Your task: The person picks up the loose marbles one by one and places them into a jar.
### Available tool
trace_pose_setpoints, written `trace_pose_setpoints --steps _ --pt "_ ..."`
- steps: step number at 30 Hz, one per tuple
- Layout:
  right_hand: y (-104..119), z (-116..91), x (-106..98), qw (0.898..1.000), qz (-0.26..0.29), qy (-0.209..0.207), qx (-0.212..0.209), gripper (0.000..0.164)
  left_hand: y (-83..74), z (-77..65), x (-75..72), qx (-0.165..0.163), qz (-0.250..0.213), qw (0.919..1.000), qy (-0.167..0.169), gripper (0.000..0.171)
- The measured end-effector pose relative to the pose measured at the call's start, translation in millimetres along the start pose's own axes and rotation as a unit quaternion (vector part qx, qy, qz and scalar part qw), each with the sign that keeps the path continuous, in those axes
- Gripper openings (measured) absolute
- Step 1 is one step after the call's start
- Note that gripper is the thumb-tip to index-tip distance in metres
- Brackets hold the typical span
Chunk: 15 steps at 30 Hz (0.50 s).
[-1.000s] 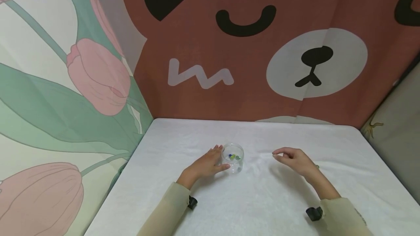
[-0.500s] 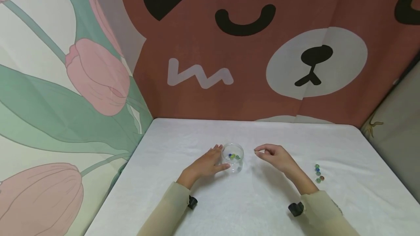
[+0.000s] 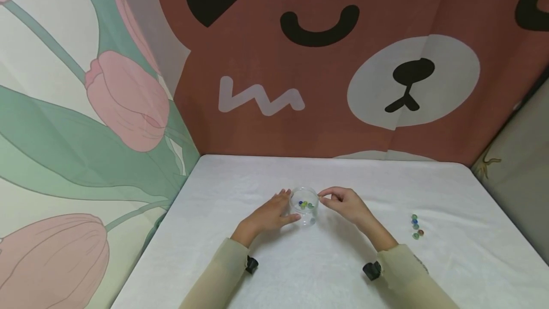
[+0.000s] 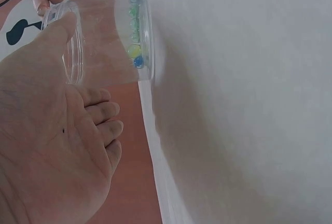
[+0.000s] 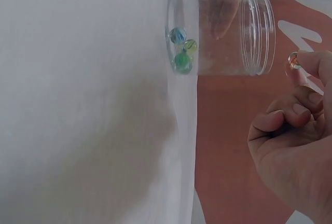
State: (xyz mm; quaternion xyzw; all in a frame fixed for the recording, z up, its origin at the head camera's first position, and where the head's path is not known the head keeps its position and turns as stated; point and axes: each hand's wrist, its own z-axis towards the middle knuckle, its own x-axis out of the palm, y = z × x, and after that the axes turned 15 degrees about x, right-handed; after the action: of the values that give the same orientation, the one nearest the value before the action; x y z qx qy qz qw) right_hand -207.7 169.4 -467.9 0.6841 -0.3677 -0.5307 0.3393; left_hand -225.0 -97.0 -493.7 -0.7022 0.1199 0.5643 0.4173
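A clear plastic jar [image 3: 306,222] stands upright on the white-covered table, with several glass marbles [image 5: 181,58] lying on its bottom. My left hand [image 3: 270,214] rests beside the jar, its thumb on the near side at the rim and the fingers extended along the left side. My right hand [image 3: 346,205] is at the jar's right edge, level with the mouth. Between thumb and index finger it pinches a clear marble with orange and green swirls [image 5: 294,60], just outside the threaded rim in the right wrist view. Its other fingers are curled.
Several loose marbles [image 3: 415,226], green, blue and reddish brown, lie in a small group on the right part of the table [image 3: 463,213]. A hanging with a bear print [image 3: 326,108] rises behind the table, and a tulip-print one [image 3: 128,99] at the left.
My right hand has moved left with the pinched marble, from over the right part of the table to the jar's rim. The loose marbles came into view. The left hand and jar stayed still.
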Motion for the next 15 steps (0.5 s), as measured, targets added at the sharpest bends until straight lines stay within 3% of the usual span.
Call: trace_pose_setpoints --steps 7,15 --pt "2 5 12 0.999 0.015 0.013 -0.042 0.025 -0.7 -1.1 -1.5 0.011 0.002 0.9999 -0.004 0.091" --pt "4 8 21 0.999 0.013 0.022 -0.046 0.024 -1.6 -1.9 -3.0 0.017 0.005 0.9998 0.002 0.093"
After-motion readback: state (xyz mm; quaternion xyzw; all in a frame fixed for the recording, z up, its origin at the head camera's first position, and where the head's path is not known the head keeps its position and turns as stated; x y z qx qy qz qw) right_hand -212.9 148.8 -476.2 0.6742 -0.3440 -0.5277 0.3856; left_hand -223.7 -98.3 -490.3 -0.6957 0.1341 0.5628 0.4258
